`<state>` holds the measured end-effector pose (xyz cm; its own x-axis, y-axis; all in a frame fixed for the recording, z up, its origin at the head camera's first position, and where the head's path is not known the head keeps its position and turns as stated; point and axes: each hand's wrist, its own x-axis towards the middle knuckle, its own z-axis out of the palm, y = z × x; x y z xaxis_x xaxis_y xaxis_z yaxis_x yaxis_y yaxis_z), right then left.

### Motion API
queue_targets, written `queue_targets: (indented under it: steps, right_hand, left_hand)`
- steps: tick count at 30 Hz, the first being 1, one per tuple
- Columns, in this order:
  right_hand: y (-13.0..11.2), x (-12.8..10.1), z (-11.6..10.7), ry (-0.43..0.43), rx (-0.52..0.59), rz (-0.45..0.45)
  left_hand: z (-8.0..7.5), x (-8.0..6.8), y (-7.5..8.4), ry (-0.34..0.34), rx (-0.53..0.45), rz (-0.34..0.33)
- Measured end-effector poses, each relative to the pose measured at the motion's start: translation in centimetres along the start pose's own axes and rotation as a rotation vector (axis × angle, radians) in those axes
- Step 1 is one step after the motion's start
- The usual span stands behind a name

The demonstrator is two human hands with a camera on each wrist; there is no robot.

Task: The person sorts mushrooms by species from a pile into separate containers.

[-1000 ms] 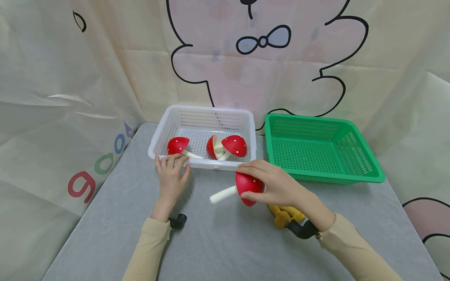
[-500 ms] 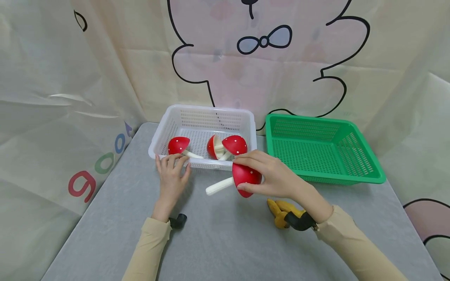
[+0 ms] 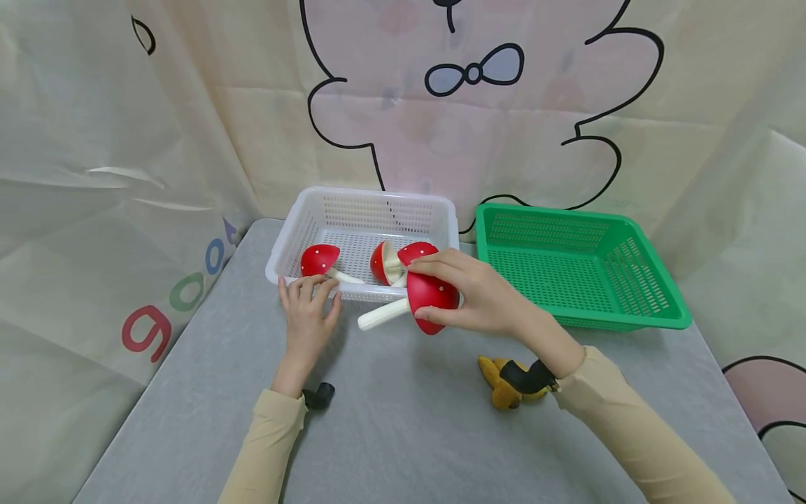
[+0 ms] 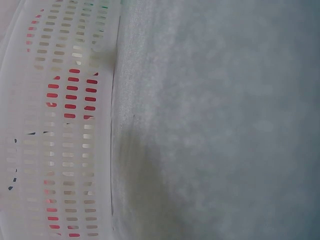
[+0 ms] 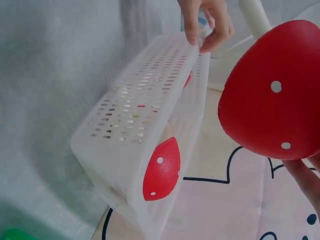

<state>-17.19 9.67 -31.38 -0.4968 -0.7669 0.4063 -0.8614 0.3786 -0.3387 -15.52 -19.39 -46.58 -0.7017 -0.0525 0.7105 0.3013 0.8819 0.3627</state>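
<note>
My right hand (image 3: 485, 294) holds a toy mushroom (image 3: 433, 302) by its white-dotted red cap, thumb on the near side and fingers over the top. Its white stem points left, in front of the white basket (image 3: 302, 210). In the right wrist view the held cap (image 5: 275, 95) looms large, close beside the basket. The left hand (image 3: 305, 322) grips the basket's front rim near the left corner, fingers curled over it. Inside lie a mushroom (image 3: 318, 260) at the left and two more (image 3: 418, 251) at the right, one partly covered by the right hand.
A green basket (image 3: 582, 318) stands right of the white one, with nothing seen in it. Yellow, finger-shaped pieces (image 3: 492, 371) lie on the grey table (image 3: 403, 434) below the right wrist, partly hidden by its black strap. A printed curtain (image 3: 390, 119) hangs behind.
My right hand has lifted the mushroom up and slightly left, toward the white basket's front rim. More of one mushroom inside is now covered. The left hand has stayed in place.
</note>
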Motion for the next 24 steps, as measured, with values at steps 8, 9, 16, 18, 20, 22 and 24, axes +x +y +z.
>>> queue_targets:
  steps: [8,9,16,18,20,22,24]
  right_hand:
    - [0.7,0.8,0.1,0.018,-0.004,-0.014]
    - [0.8,0.8,0.1,0.019,-0.004,-0.017]
    - [1.5,1.8,0.1,0.000,-0.010,-0.005]
    - [1.6,2.2,0.1,-0.003,-0.011,-0.002]
    - [1.8,2.5,0.0,-0.003,-0.012,0.000]
    - [2.0,2.9,0.1,-0.001,-0.011,0.008]
    - [2.3,3.2,0.1,-0.001,-0.013,0.016]
  left_hand:
    - [0.0,0.0,0.1,0.016,-0.006,0.010]
    - [0.0,0.0,0.1,0.015,-0.006,0.011]
    - [-0.1,0.1,-0.1,0.001,0.001,0.007]
    - [-0.1,0.1,-0.1,0.003,-0.001,0.007]
    - [-0.1,0.1,-0.1,0.000,0.000,0.007]
    - [-0.1,0.1,-0.1,-0.003,-0.001,0.006]
    - [-0.2,0.2,-0.1,-0.013,0.002,0.004]
